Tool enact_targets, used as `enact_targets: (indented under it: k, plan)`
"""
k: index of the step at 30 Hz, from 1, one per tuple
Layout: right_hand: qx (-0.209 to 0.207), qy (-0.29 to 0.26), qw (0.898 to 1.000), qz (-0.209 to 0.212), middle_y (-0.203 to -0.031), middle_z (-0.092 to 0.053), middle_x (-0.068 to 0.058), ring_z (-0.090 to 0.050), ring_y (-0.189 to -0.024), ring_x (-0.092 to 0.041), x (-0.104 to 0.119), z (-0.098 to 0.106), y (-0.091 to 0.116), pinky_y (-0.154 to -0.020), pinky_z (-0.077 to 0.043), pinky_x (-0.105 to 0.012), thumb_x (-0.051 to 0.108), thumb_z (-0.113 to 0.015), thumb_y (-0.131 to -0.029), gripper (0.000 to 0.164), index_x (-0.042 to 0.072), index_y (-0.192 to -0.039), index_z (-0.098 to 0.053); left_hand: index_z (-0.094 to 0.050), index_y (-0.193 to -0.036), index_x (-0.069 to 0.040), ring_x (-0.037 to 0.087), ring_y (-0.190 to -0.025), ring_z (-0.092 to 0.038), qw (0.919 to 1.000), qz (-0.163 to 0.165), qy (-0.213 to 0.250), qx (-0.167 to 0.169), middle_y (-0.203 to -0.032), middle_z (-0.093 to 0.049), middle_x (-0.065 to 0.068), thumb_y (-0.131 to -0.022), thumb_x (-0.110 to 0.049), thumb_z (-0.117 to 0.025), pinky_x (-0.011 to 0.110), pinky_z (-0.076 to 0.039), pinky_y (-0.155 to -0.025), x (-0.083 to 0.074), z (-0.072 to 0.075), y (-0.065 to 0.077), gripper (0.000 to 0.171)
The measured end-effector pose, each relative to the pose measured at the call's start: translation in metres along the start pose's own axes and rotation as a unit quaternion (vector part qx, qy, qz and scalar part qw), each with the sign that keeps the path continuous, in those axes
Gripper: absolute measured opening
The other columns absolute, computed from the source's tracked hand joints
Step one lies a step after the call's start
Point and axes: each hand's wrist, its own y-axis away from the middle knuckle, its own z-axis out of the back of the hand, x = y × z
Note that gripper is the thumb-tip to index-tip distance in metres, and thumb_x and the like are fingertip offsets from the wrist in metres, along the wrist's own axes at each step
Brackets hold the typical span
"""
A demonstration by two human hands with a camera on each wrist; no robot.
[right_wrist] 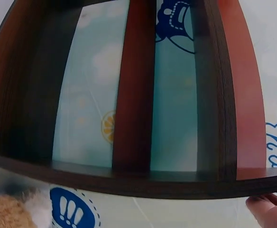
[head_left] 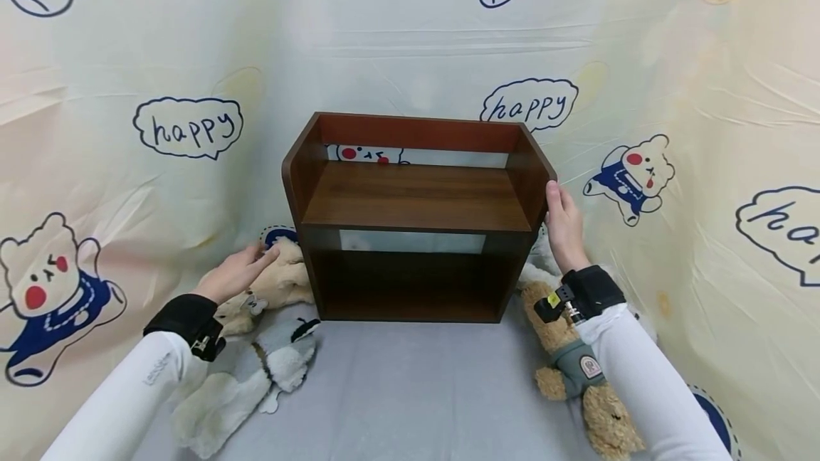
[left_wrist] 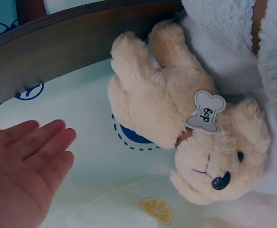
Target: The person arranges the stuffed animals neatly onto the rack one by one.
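A dark brown two-tier wooden shelf (head_left: 416, 194) stands upright in the middle of the head view. My right hand (head_left: 565, 226) rests on its right side panel, fingertips at the front edge; the right wrist view shows those fingertips (right_wrist: 262, 206) against the panel's edge. My left hand (head_left: 235, 272) is held out left of the shelf, palm up with straight fingers in the left wrist view, holding nothing. Below and beside it lies a cream plush dog (left_wrist: 162, 95) with a bone-shaped tag (left_wrist: 206, 111), its legs by the shelf's left panel.
A grey plush toy (head_left: 250, 368) lies at the front left. On the right, a brown teddy bear (head_left: 576, 361) in a green-grey top lies partly under my right forearm, with a pale plush behind it. Printed cloth (head_left: 397, 41) hangs behind the shelf.
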Motion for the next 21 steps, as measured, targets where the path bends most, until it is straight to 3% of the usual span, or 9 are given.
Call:
enact_targets:
  k: [1,5,6,11,13,15,21]
  plan:
    - [-0.002,-0.002,1.0,-0.004,-0.122,-0.045,-0.024,-0.047,-0.108,-0.031,-0.001,-0.001,0.0,-0.093,-0.04,-0.034,0.055,-0.031,-0.093,0.068,0.002,-0.136,-0.035,-0.022,-0.136,0.014,0.051,-0.119,-0.033,0.9999,0.002,0.005,0.009,-0.134,-0.03,0.038,-0.097,-0.051,-0.022,0.059,-0.034,-0.091,0.0,0.0,0.002,0.076]
    - [0.001,-0.005,1.0,-0.023,-0.11,-0.046,-0.025,-0.046,-0.093,-0.029,-0.004,-0.004,0.0,-0.082,-0.041,-0.035,0.057,-0.033,-0.092,0.07,0.0,-0.133,-0.037,-0.019,-0.137,0.015,0.052,-0.121,-0.03,0.9987,0.008,0.029,0.042,-0.136,-0.026,0.038,-0.097,-0.048,-0.022,0.059,-0.033,-0.091,0.002,-0.001,0.007,0.074]
    - [0.005,-0.007,1.0,-0.029,-0.12,-0.045,-0.023,-0.045,-0.1,-0.028,-0.005,-0.004,0.0,-0.087,-0.04,-0.035,0.057,-0.033,-0.092,0.072,0.001,-0.137,-0.033,-0.019,-0.137,0.015,0.052,-0.121,-0.029,0.9982,0.01,0.035,0.048,-0.136,-0.025,0.039,-0.097,-0.048,-0.023,0.059,-0.032,-0.092,0.003,-0.002,0.008,0.074]
    - [0.015,-0.013,0.999,-0.045,-0.127,-0.042,-0.021,-0.044,-0.106,-0.029,-0.01,-0.006,0.001,-0.091,-0.037,-0.036,0.055,-0.034,-0.092,0.073,0.001,-0.141,-0.027,-0.023,-0.135,0.016,0.052,-0.12,-0.031,0.9969,0.015,0.043,0.063,-0.133,-0.03,0.039,-0.097,-0.048,-0.025,0.058,-0.034,-0.091,0.007,-0.007,0.011,0.074]
    - [0.021,-0.011,0.999,-0.043,-0.132,-0.04,-0.022,-0.043,-0.115,-0.031,-0.012,-0.007,0.001,-0.099,-0.035,-0.04,0.054,-0.035,-0.092,0.073,0.001,-0.141,-0.026,-0.024,-0.134,0.017,0.052,-0.12,-0.031,0.9968,0.018,0.036,0.069,-0.132,-0.031,0.039,-0.097,-0.048,-0.025,0.058,-0.034,-0.091,0.009,-0.008,0.012,0.075]
    - [0.029,-0.015,0.999,-0.043,-0.144,-0.03,-0.018,-0.031,-0.129,-0.031,-0.014,-0.008,0.001,-0.107,-0.025,-0.045,0.051,-0.037,-0.093,0.073,0.001,-0.143,-0.021,-0.025,-0.133,0.017,0.052,-0.12,-0.031,0.9963,0.022,0.029,0.078,-0.132,-0.032,0.039,-0.096,-0.05,-0.025,0.058,-0.034,-0.091,0.011,-0.009,0.013,0.077]
    - [0.035,-0.012,0.998,-0.055,-0.145,-0.03,-0.013,-0.031,-0.13,-0.028,-0.019,-0.01,0.002,-0.107,-0.024,-0.043,0.051,-0.038,-0.093,0.07,0.005,-0.144,-0.022,-0.025,-0.134,0.017,0.053,-0.122,-0.026,0.993,0.03,0.031,0.109,-0.135,-0.027,0.039,-0.096,-0.05,-0.027,0.059,-0.031,-0.094,0.014,-0.013,0.016,0.077]
